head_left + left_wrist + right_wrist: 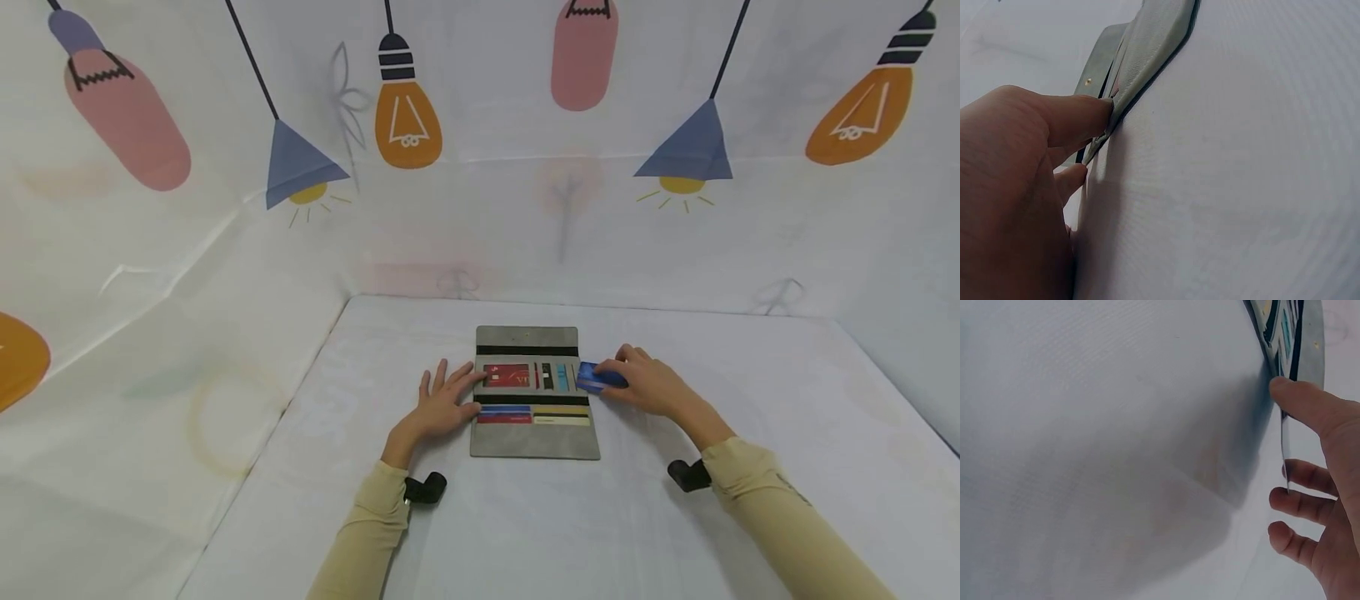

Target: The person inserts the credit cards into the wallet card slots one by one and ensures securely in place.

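Note:
A grey card wallet (534, 447) lies unfolded on the white table, with cards in its slots. My right hand (651, 385) pinches a blue card (588, 377) between thumb and fingers, at the wallet's right edge. Edge-on in the right wrist view, the card (1284, 447) shows as a thin line between the thumb and the other fingers. My left hand (438, 408) rests at the wallet's left edge, fingers spread, one fingertip over the red card (507, 376). From the left wrist, the thumb presses on the rim of the wallet (1154, 47).
Several cards stand in the wallet's lower pockets, among them a pale yellow card (558, 421). Black wrist cameras, such as the left camera (426, 488), sit at both cuffs. A white curtain (495, 233) printed with lamps hangs behind the table (525, 533).

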A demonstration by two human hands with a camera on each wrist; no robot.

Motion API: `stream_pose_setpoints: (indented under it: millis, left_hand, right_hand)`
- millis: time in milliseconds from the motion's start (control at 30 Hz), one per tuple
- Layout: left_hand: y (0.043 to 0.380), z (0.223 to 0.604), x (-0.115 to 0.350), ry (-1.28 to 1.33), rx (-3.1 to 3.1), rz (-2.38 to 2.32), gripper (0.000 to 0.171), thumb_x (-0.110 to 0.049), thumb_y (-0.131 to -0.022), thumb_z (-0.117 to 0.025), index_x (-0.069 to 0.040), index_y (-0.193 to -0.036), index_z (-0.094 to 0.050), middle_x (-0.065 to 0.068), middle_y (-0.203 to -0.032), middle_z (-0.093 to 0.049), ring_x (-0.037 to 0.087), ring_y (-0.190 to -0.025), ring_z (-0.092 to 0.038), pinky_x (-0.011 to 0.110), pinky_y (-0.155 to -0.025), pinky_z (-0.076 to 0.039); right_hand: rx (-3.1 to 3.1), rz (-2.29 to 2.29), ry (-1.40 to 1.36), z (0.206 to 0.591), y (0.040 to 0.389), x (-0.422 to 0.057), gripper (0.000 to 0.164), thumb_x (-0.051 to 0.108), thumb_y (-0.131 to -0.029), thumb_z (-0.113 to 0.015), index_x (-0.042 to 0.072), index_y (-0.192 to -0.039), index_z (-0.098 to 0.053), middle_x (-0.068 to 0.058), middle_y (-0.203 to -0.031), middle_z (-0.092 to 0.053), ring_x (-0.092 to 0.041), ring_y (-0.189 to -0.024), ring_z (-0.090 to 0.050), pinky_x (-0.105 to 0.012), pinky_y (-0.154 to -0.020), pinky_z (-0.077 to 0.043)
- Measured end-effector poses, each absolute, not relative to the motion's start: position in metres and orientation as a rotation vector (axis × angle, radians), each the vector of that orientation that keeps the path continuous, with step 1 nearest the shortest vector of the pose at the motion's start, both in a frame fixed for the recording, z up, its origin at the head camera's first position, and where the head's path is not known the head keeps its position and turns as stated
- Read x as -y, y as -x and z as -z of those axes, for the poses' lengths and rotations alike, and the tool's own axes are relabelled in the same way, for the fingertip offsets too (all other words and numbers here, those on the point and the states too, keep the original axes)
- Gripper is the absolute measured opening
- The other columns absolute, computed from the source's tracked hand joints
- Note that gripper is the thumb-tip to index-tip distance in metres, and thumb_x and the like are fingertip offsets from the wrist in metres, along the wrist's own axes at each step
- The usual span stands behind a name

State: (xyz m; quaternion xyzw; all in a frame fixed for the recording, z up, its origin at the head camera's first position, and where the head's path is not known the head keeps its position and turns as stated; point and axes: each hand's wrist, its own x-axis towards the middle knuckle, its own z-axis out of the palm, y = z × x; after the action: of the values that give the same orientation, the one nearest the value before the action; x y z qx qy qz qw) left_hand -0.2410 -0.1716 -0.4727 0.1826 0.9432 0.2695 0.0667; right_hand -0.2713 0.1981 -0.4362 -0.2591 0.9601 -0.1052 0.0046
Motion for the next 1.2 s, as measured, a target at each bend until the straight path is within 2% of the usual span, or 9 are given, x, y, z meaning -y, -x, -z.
stream_pose_setpoints:
  millis: [267, 567, 933, 1200]
  left_hand:
    - [0.242, 0.47, 0.171, -0.548, -2.823, -0.833, 0.054, -0.03, -0.097, -0.056, -0.02, -0.149, -0.044, 0.008, -0.163, -0.026, 0.043, -0.15, 0.005, 0.063, -0.116, 0.008]
    - [0.242, 0.473, 0.172, -0.522, -2.827, -0.821, 0.055, -0.03, -0.098, -0.055, -0.021, -0.15, -0.043, 0.007, -0.164, -0.024, 0.042, -0.151, 0.006, 0.062, -0.116, 0.009]
    - [0.243, 0.472, 0.173, -0.518, -2.827, -0.823, 0.055, -0.031, -0.097, -0.056, -0.021, -0.15, -0.043, 0.007, -0.164, -0.024, 0.042, -0.151, 0.006, 0.062, -0.116, 0.009]
    - [0.244, 0.472, 0.173, -0.525, -2.816, -0.812, 0.055, -0.031, -0.098, -0.055, -0.021, -0.151, -0.042, 0.007, -0.164, -0.023, 0.041, -0.151, 0.007, 0.062, -0.116, 0.009]
  right_hand:
    - [-2.995, 0.245, 0.852, 0.431, 0.278, -0.189, 0.032, 0.022, -0.088, -0.074, 0.013, -0.118, -0.071, -0.014, -0.105, -0.058, -0.028, -0.091, -0.055, -0.049, -0.077, -0.052]
    - [-2.92, 0.275, 0.82, 0.431, 0.282, -0.181, 0.035, 0.02, -0.09, -0.072, 0.01, -0.123, -0.067, -0.016, -0.113, -0.06, -0.033, -0.099, -0.057, -0.054, -0.083, -0.052]
    - [-2.894, 0.27, 0.838, 0.432, 0.281, -0.178, 0.032, 0.017, -0.091, -0.069, 0.01, -0.122, -0.064, -0.019, -0.118, -0.058, -0.038, -0.103, -0.056, -0.057, -0.085, -0.051]
    - [-2.898, 0.265, 0.842, 0.432, 0.277, -0.177, 0.032, 0.016, -0.092, -0.069, 0.009, -0.123, -0.064, -0.019, -0.12, -0.058, -0.038, -0.103, -0.056, -0.056, -0.085, -0.051]
